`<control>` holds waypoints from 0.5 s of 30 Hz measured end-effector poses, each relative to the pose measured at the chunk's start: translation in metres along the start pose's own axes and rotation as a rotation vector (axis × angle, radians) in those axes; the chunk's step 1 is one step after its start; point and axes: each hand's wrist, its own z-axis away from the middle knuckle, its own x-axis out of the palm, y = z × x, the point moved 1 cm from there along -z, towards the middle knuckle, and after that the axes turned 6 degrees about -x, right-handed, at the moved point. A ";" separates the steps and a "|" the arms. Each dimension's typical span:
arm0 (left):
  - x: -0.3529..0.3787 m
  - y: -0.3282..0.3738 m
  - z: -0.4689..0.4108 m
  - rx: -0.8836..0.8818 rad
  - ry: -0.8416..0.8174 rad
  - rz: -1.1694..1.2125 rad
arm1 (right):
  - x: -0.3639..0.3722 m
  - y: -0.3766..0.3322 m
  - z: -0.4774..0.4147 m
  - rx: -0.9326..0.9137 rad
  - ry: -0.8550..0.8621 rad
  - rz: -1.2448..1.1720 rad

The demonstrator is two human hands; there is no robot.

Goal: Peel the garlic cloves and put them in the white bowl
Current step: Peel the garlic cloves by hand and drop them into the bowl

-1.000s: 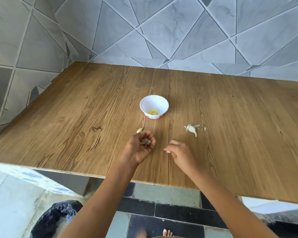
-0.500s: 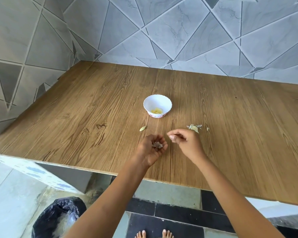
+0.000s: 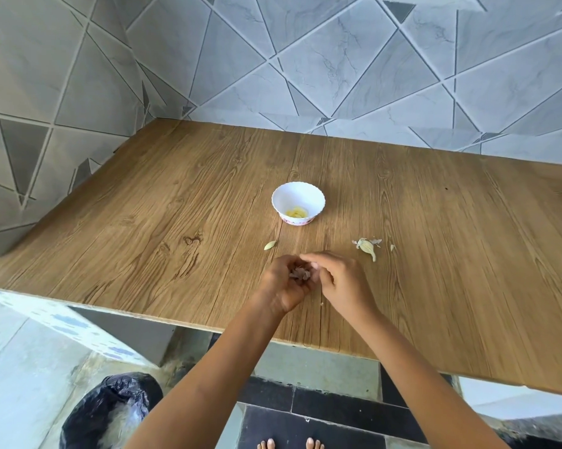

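Wooden table, garlic clove diagonal, far-right.

A wood-grain bench spreads under and beyond the left hand and right hand; a wall of grey marbled triangular tiles rises beyond them and to their left; below, nearer than the hands, dark floor tiles; a black bin bag down left; even daylight.

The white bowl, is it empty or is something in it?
Not empty. The white bowl stands upright on the table, and a small heap of pale yellow pieces, likely peeled garlic, lies at its bottom.
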 end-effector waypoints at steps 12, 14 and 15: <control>-0.027 0.021 0.000 0.066 0.034 0.071 | 0.011 -0.012 0.072 0.358 -0.441 0.453; -0.027 0.020 0.000 0.063 0.035 0.070 | 0.016 -0.025 0.083 0.383 -0.538 0.435; -0.027 0.020 0.000 0.064 0.034 0.069 | 0.022 -0.027 0.086 0.408 -0.560 0.449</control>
